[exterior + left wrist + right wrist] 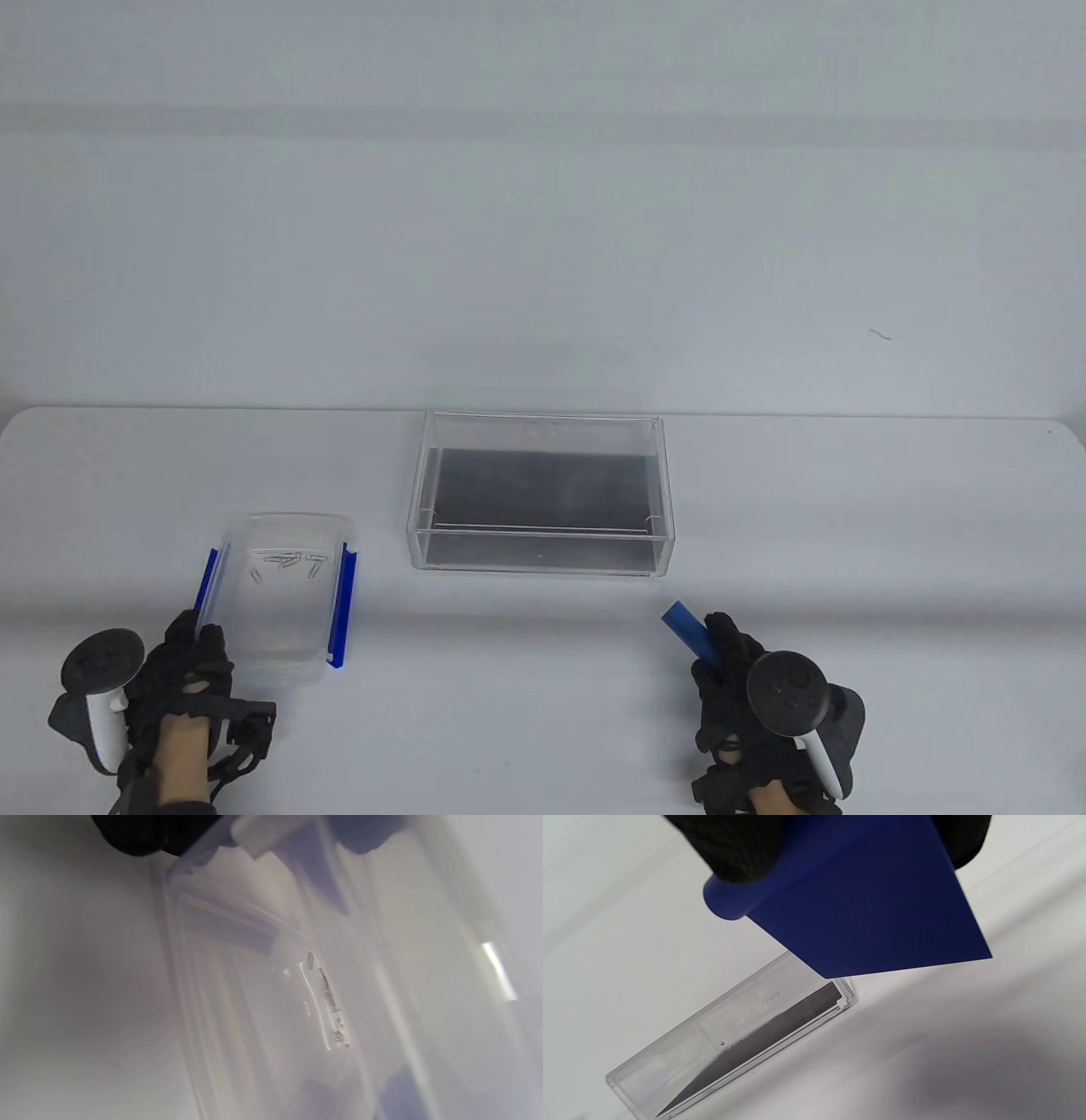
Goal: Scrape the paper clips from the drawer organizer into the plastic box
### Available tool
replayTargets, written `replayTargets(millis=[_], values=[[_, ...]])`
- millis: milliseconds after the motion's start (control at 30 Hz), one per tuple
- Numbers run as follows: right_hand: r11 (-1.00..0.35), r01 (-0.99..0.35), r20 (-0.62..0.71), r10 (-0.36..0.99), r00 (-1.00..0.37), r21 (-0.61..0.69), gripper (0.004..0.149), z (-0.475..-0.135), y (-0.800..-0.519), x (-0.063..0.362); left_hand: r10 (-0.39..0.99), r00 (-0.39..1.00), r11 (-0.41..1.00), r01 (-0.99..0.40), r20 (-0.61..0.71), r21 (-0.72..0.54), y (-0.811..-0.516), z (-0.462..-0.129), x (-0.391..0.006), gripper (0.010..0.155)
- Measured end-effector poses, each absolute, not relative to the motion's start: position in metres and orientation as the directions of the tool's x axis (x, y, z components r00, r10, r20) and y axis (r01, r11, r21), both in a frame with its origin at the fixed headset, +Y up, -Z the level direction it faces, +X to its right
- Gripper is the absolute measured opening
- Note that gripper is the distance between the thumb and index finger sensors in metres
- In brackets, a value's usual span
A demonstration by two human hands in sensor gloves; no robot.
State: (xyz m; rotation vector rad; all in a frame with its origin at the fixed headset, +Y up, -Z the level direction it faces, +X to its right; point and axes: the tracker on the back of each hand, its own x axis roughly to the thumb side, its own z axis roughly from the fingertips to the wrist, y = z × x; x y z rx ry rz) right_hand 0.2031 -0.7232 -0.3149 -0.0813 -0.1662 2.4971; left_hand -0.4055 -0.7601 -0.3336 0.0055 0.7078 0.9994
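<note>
A clear plastic box [254, 632] with blue side clasps sits at the left; several paper clips [288, 562] lie at its far end. My left hand [197, 649] holds the box's near-left corner. In the left wrist view the clips [326, 1001] show through the hazy box wall [220, 1027], with a gloved fingertip [135, 834] at its rim. The clear drawer organizer [543, 543] with a dark floor stands mid-table; no clips show in it. My right hand [721, 649] grips a blue scraper [689, 630], near and right of the organizer [670, 1065]. The scraper's blade [874, 912] hangs from my fingers [734, 849].
The white table [848, 526] ends at a far edge just behind the organizer, with a pale wall beyond. Open tabletop lies between the box and the organizer and to the right of my right hand.
</note>
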Motion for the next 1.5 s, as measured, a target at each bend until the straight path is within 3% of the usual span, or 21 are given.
replayTargets(millis=[133, 300, 433, 533, 733, 900, 1167, 1500], values=[[-0.806, -0.577, -0.022, 0.584, -0.811, -0.130, 0.060, -0.316, -0.725, 0.202, 0.618, 0.475, 0.718, -0.666, -0.626, 0.203, -0.761, -0.334, -0.409, 0.056], [-0.816, -0.565, -0.030, 0.572, -0.820, -0.121, 0.060, -0.318, -0.727, 0.202, 0.623, 0.457, 0.716, -0.660, -0.635, 0.228, -0.759, -0.336, -0.408, 0.059], [-0.814, -0.567, -0.032, 0.574, -0.818, -0.124, 0.060, -0.317, -0.726, 0.203, 0.625, 0.468, 0.732, -0.630, -0.625, 0.261, -0.748, -0.332, -0.407, 0.070], [-0.810, -0.571, -0.034, 0.580, -0.814, -0.130, 0.060, -0.317, -0.724, 0.204, 0.689, 0.473, 0.702, -0.624, -0.548, 0.344, -0.726, -0.333, -0.397, 0.071], [-0.802, -0.578, -0.041, 0.589, -0.807, -0.152, 0.060, -0.316, -0.721, 0.210, 0.725, 0.600, 0.689, -0.640, -0.339, 0.340, -0.688, -0.339, -0.349, 0.069], [-0.785, -0.592, -0.054, 0.609, -0.791, -0.184, 0.059, -0.315, -0.718, 0.219, 0.747, 0.647, 0.660, -0.698, -0.151, 0.279, -0.672, -0.343, -0.295, 0.068], [-0.787, -0.567, -0.101, 0.602, -0.792, -0.244, 0.059, -0.316, -0.716, 0.243, 0.718, 0.696, 0.693, -0.718, 0.029, 0.058, -0.706, -0.348, -0.211, 0.066], [-0.814, -0.519, -0.211, 0.572, -0.792, -0.261, 0.058, -0.318, -0.728, 0.279, 0.585, 0.810, 0.806, -0.575, 0.044, -0.138, -0.754, -0.349, -0.163, 0.064]])
